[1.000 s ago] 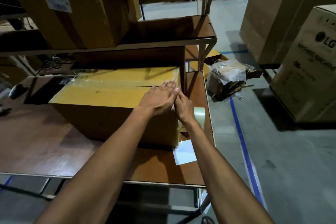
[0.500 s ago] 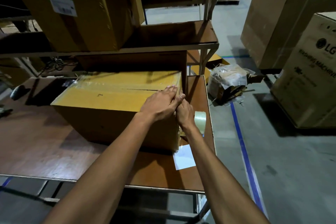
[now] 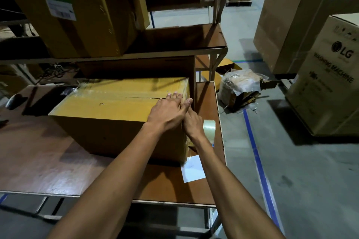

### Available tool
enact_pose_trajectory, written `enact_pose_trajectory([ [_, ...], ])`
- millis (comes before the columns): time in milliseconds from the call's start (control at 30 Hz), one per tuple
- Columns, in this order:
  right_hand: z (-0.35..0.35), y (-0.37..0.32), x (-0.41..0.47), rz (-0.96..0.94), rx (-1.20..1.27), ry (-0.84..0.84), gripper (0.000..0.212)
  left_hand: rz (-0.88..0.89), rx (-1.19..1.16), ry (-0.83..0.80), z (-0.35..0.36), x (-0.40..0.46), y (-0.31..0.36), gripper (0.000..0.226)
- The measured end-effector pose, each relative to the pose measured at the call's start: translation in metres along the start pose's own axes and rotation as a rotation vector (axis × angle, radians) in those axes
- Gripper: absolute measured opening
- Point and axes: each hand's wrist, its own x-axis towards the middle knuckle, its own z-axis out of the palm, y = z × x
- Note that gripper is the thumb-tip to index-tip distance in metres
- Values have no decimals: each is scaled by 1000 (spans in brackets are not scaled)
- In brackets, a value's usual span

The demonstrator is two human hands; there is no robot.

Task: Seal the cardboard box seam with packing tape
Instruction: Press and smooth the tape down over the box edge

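Note:
A yellow-brown cardboard box (image 3: pixel 108 108) lies on the wooden table (image 3: pixel 48 161). Its top seam runs lengthwise, and clear tape shines over the far part of the top. My left hand (image 3: pixel 167 112) lies flat and open on the top at the right end, fingertips at the seam. My right hand (image 3: pixel 191 122) presses against the box's right end face with its thumb pointing up; its fingers are hidden under my left hand. A roll of clear packing tape (image 3: pixel 209 128) stands just right of my right wrist, and I cannot tell whether it touches the hand.
A white slip of paper (image 3: pixel 193 169) lies on the table by the box's near right corner. A shelf (image 3: pixel 174 52) with a large carton (image 3: pixel 77 15) hangs above the box. Torn wrapped packaging (image 3: pixel 240 87) and tall appliance cartons (image 3: pixel 326 83) stand on the floor to the right.
Both hands stay at the box's right end. My left fingertips have crept slightly farther along the top toward the seam, and the view has shifted a little.

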Motion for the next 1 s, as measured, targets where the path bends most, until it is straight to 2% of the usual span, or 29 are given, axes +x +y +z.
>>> enact_pose_trajectory([
  [133, -2, -9, -17, -41, 305, 117, 54, 112, -46, -19, -1, -5, -10, 76],
  [200, -1, -9, -16, -32, 299, 100, 62, 120, -82, -35, -2, -5, -13, 69],
  [300, 6, 4, -5, 30, 124, 3, 85, 68, -112, -31, -7, -5, -7, 61],
  [433, 8, 12, 4, 15, -75, -82, 57, -21, -124, -20, -4, -5, -2, 68],
  [533, 6, 6, 0, -20, -76, -81, 49, 6, -175, -23, -3, -2, -8, 73],
  [600, 8, 3, -7, -43, 24, -12, 53, 34, -197, -36, -6, -2, -11, 75],
  [700, 5, -3, -14, -38, 250, 97, 73, 38, -208, -35, -8, -2, -12, 81],
  [767, 4, -3, -13, -28, 254, 94, 76, 35, -186, -37, -8, -1, -11, 84],
  [833, 4, 1, -6, -6, 176, 36, 73, 18, -197, -38, -8, -1, -11, 83],
  [1000, 3, 7, 6, -22, -139, -93, 42, -14, -248, -28, -9, -4, -8, 79],
])
